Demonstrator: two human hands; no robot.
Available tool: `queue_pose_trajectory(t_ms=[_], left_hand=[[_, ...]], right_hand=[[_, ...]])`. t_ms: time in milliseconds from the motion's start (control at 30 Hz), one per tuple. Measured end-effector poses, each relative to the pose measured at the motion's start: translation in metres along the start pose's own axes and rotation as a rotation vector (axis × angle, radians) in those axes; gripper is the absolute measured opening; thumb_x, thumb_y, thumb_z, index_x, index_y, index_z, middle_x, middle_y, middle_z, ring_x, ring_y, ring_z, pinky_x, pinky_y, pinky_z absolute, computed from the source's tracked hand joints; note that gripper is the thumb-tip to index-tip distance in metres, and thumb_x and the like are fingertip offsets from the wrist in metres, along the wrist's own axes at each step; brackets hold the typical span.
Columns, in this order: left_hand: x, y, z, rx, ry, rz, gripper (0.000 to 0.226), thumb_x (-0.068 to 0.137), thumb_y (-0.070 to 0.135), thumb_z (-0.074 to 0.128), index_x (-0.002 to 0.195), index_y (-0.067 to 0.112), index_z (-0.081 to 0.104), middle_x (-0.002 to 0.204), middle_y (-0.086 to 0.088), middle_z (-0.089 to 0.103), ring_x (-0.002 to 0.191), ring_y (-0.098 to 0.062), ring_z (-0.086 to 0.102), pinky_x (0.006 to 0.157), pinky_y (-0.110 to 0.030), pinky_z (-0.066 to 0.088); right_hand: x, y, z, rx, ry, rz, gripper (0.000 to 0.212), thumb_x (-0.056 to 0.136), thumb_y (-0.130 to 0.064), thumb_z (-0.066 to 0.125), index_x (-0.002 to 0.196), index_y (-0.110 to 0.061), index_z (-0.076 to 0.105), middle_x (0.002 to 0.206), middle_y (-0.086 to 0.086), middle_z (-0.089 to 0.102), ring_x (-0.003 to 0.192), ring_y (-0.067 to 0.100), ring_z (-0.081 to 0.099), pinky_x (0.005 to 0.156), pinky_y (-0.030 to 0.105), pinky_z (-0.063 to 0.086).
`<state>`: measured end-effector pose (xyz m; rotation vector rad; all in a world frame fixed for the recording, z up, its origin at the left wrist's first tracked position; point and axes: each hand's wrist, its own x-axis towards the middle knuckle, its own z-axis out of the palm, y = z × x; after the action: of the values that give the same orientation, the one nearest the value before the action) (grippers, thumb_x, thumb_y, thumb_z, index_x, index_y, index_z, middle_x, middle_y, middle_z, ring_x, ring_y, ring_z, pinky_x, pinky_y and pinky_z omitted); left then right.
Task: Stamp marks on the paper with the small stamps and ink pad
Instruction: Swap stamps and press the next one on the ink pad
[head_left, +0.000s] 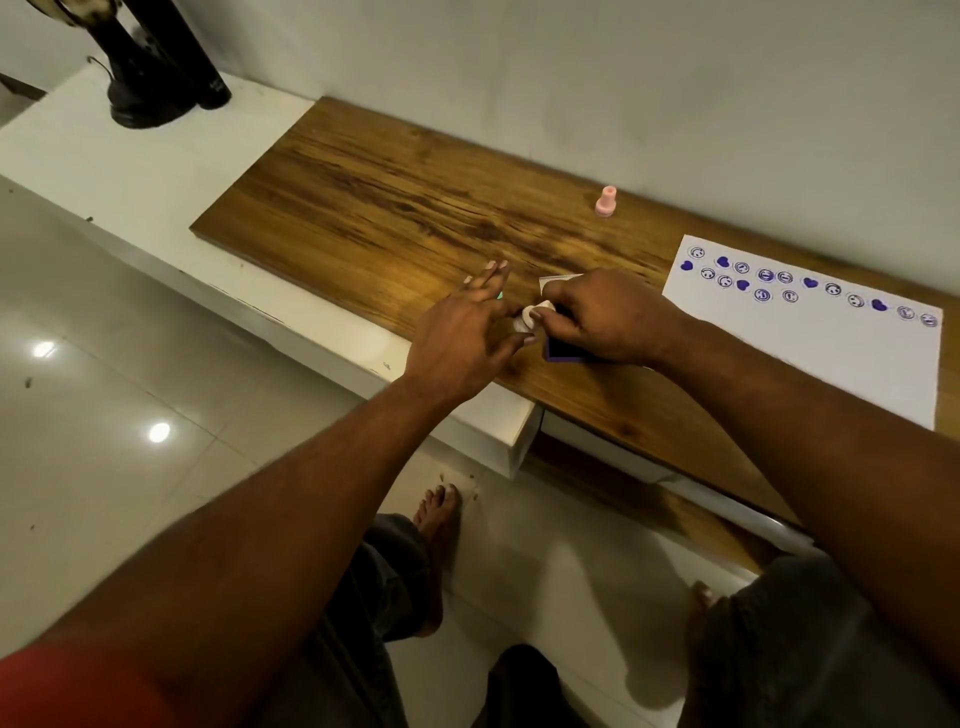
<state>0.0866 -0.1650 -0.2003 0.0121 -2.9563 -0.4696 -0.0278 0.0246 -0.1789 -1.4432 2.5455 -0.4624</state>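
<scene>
Right hand (608, 317) fingers clamp a white stamp (531, 318) over the ink pad (558, 351). Left hand (462, 332) fingers spread, touching it. Paper (831, 353) lies right, nearer the right hand

Paper (841, 358) lies right of ink pad (558, 351); stamp (605, 201) behind.

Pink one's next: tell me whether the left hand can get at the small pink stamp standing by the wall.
Probably yes: bare wooden board lies between the left hand and the small pink stamp, with nothing in between.
</scene>
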Motion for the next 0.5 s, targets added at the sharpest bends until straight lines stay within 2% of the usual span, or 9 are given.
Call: queue_pose_trajectory(t_ms=[133, 233, 367, 500], left_hand=[[-0.009, -0.007, 0.009, 0.024, -0.026, -0.006, 0.045, 0.098, 0.055, 0.062, 0.134, 0.028, 0.069, 0.165, -0.003, 0.037, 0.151, -0.026, 0.037, 0.111, -0.046, 0.042], [-0.012, -0.011, 0.013, 0.048, -0.040, 0.020, 0.043, 0.097, 0.056, 0.063, 0.127, 0.027, 0.074, 0.166, -0.004, 0.035, 0.152, -0.024, 0.035, 0.113, -0.043, 0.040], [-0.012, -0.012, 0.016, 0.083, -0.013, 0.078, 0.039, 0.096, 0.053, 0.066, 0.121, 0.024, 0.077, 0.167, -0.012, 0.031, 0.154, -0.026, 0.031, 0.116, -0.041, 0.034], [-0.010, -0.011, 0.014, 0.056, -0.009, 0.052, 0.039, 0.096, 0.052, 0.066, 0.120, 0.023, 0.077, 0.169, -0.016, 0.026, 0.157, -0.026, 0.022, 0.122, -0.042, 0.027]], right_hand=[[0.000, 0.007, -0.002, -0.001, -0.031, 0.016, 0.035, 0.103, -0.051, 0.045, 0.072, -0.036, 0.046, 0.063, -0.011, 0.051, 0.059, 0.007, 0.050, 0.054, 0.024, 0.029], [0.002, 0.011, -0.003, -0.021, -0.047, 0.016, 0.039, 0.103, -0.054, 0.045, 0.067, -0.038, 0.041, 0.062, -0.010, 0.050, 0.059, 0.007, 0.050, 0.055, 0.028, 0.032], [0.002, 0.014, -0.003, -0.067, -0.060, 0.000, 0.036, 0.101, -0.058, 0.045, 0.071, -0.038, 0.045, 0.062, -0.012, 0.050, 0.059, 0.006, 0.050, 0.054, 0.025, 0.031], [0.002, 0.015, -0.002, -0.078, -0.063, -0.002, 0.035, 0.101, -0.059, 0.045, 0.079, -0.033, 0.053, 0.062, -0.012, 0.050, 0.060, 0.007, 0.051, 0.054, 0.025, 0.033]])
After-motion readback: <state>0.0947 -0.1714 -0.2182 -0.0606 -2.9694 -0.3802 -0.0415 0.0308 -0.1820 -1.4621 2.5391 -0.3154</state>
